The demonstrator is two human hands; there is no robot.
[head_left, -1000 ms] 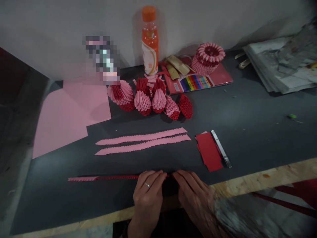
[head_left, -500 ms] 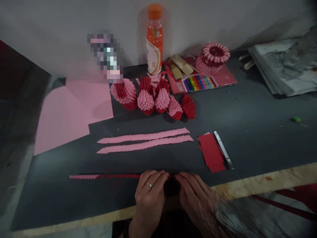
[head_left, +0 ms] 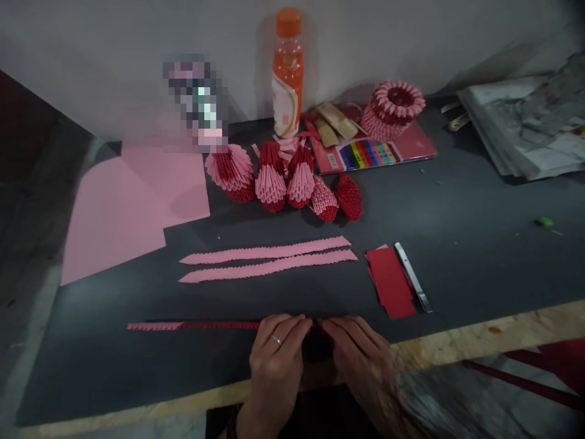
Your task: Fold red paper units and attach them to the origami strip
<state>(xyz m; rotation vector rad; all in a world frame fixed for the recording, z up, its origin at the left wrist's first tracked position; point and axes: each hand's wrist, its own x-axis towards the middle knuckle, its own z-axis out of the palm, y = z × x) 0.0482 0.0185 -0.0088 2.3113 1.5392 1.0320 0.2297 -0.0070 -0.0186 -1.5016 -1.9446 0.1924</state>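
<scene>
A long, narrow strip of folded paper (head_left: 219, 325), pink at its left end and dark red further along, lies near the table's front edge. Its right end runs under my fingers. My left hand (head_left: 278, 350), with a ring on one finger, is closed over the strip. Close beside it, my right hand (head_left: 359, 350) has its fingers bent and pressed together at the strip's right end. The fingertips of both hands nearly meet, and they hide that end. Two pink zigzag-edged paper strips (head_left: 267, 251) lie parallel behind the hands.
Red paper rectangles (head_left: 390, 283) and a silver cutter (head_left: 412, 277) lie right of the hands. Several red and pink folded-paper pieces (head_left: 272, 183) stand behind, near an orange bottle (head_left: 287, 79). Pink sheets (head_left: 119, 207) lie left; a folded-paper vase (head_left: 393, 113) sits back right.
My right fingertips have moved slightly left, closer to my left hand, and the bit of strip between the hands is now covered. The view has shifted a little.
</scene>
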